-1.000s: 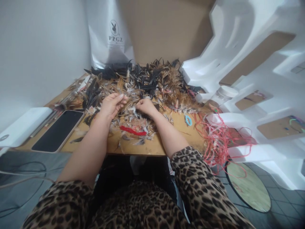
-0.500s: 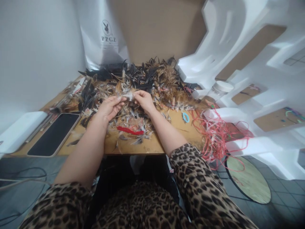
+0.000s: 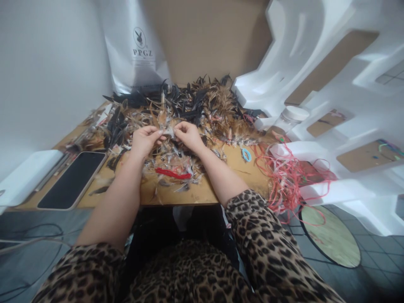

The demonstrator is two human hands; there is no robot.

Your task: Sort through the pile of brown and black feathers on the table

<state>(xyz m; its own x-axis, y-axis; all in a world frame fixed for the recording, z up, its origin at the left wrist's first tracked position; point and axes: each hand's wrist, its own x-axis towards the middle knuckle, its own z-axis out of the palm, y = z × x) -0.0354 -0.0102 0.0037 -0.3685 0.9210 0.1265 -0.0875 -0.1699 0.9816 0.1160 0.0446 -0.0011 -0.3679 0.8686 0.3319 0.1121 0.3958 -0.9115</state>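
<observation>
Centrally, the left hand (image 3: 145,141) and the right hand (image 3: 189,135) each had the grip closed on a feather tuft (image 3: 169,131), over loose feathers (image 3: 221,99) beyond the red strands (image 3: 173,173). On the tabletop (image 3: 202,192), the phone (image 3: 72,181) lay left of the red strands; the blue ring (image 3: 243,154) lay to their right.
</observation>
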